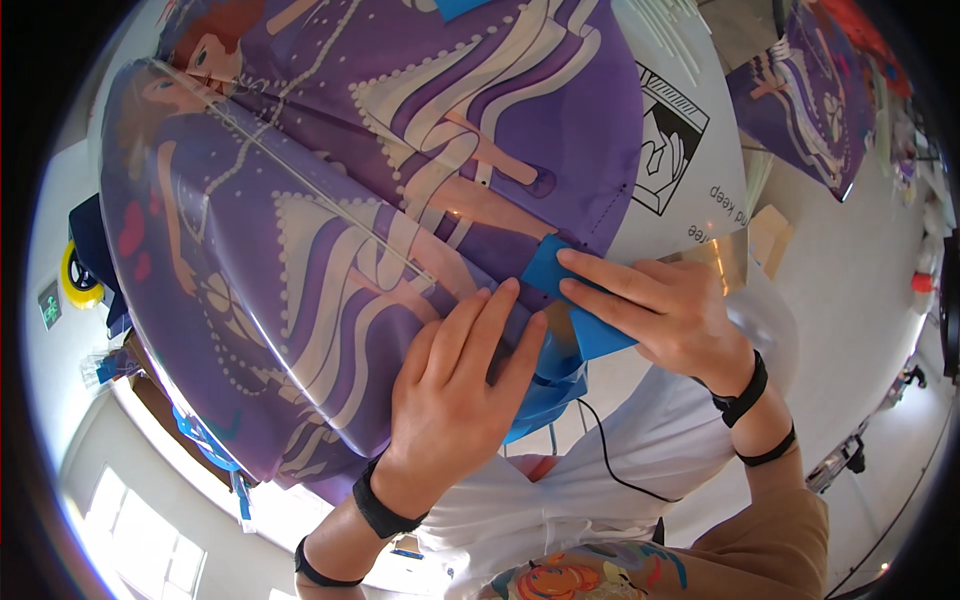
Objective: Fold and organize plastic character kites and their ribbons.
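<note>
A large glossy purple plastic sheet, printed with cartoon girls in frilled dresses, curves across the left and middle in folded layers. My left hand lies on its lower part, fingers stretched and spread. At the sheet's right edge is a flat blue piece; its exact kind is unclear. My right hand has two fingers pressed on top of this piece, with the other fingers bent and the thumb hidden. The left fingertips are close to the blue piece, just left of it.
Under the purple sheet lies a white printed sheet. Another purple printed piece is at the upper right, near thin white sticks. A black cord runs over my lap. At the left is a yellow ring-shaped thing.
</note>
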Motion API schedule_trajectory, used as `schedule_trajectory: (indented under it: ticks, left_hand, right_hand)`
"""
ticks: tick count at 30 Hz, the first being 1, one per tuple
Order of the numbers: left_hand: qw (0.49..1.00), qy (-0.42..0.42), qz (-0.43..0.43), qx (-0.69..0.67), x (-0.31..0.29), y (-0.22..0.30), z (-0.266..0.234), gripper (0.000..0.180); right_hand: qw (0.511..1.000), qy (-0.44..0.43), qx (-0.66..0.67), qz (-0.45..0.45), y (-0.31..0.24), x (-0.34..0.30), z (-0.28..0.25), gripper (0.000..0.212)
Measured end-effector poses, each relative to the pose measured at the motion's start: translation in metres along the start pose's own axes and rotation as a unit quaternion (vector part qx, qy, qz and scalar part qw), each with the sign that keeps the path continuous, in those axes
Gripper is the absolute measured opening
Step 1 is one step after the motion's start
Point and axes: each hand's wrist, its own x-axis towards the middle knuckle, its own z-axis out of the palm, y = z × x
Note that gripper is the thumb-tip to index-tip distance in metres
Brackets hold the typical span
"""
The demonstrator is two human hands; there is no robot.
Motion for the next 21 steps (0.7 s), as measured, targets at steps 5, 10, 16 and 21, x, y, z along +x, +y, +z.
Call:
schedule_trajectory:
  ticks: [5, 10, 16, 21]
  left_hand:
    - [1.000, 0.004, -0.005, -0.002, 0.0002, 0.0007, 0.0017, 0.053]
    - [1.000, 0.005, -0.005, 0.002, 0.0002, 0.0008, 0.0021, 0.053]
    - [1.000, 0.003, -0.009, -0.003, 0.0007, 0.0017, 0.0003, 0.054]
    - [0.997, -0.004, 0.033, 0.067, 0.0074, 0.0019, -0.0018, 0.043]
  right_hand:
    - [1.000, 0.002, -0.013, -0.006, -0.0007, 0.0006, 0.0001, 0.033]
    - [1.000, 0.007, -0.018, -0.005, -0.0008, 0.0001, 0.0004, 0.030]
    - [1.000, 0.008, -0.020, -0.003, -0.0015, 0.0005, 0.0002, 0.029]
    - [1.000, 0.004, -0.023, -0.001, -0.0022, 0.0001, 0.0001, 0.032]
